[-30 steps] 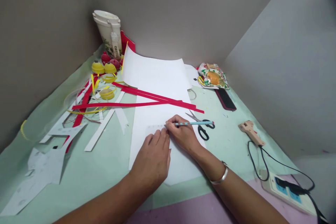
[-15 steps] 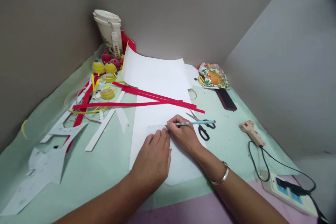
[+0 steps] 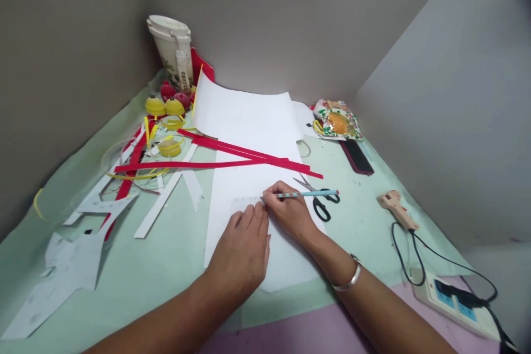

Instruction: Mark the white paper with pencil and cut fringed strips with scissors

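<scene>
My right hand (image 3: pixel 288 207) pinches a light blue patterned pencil (image 3: pixel 309 194), its writing end meeting a white sheet of paper (image 3: pixel 228 182). Beside it, my left hand (image 3: pixel 243 240) lies on the same sheet, palm down, fingers together and slightly bent, the fingertips close to the pencil's point. A faint strip of marks (image 3: pixel 245 199) shows on the paper just beyond the left fingertips; whether it is drawn or a clear ruler, I cannot tell. Black-handled scissors (image 3: pixel 321 210) rest partly on the sheet, right of my right hand.
Red strips (image 3: pixel 215 165) cross the sheet. White paper cutouts (image 3: pixel 78 260), yellow rolls (image 3: pixel 169 147) and a lidded cup (image 3: pixel 171 50) are at left. A curled sheet (image 3: pixel 249 110) stands behind. Rightward lie a phone (image 3: pixel 357 156), snack packet (image 3: pixel 340 124), glue gun (image 3: pixel 398 210) and power strip (image 3: pixel 456 304).
</scene>
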Demonstrator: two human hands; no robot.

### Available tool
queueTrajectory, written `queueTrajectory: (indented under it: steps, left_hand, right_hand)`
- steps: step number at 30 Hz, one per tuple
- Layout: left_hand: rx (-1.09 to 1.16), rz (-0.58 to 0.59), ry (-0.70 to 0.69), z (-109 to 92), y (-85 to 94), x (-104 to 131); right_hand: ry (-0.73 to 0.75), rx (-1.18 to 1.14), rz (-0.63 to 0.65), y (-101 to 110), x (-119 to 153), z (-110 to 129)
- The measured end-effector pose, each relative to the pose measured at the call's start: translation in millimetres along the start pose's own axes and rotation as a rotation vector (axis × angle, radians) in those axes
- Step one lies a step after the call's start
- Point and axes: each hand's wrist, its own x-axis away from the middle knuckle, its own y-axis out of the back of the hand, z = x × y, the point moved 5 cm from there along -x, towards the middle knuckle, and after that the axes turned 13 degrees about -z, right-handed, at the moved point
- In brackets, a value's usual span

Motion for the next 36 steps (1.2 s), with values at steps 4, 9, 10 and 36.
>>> queueTrajectory:
  steps: [4, 9, 10, 36]
  left_hand:
    - [-0.004, 0.0, 0.008, -0.2, -1.2, -0.1]
    - [-0.002, 0.018, 0.008, 0.2, -1.0, -0.6]
    - [-0.002, 0.02, 0.006, 0.3, -0.7, -0.5]
    - [-0.01, 0.023, 0.008, -0.2, -0.2, -0.7]
  right_hand:
    - [-0.011, -0.004, 0.005, -0.2, -0.2, -0.2]
    - [-0.015, -0.031, -0.013, 2.1, -0.2, -0.4]
    - [-0.016, -0.035, -0.015, 2.5, -0.1, -0.3]
    - [0.0, -0.023, -0.005, 0.6, 0.5, 0.1]
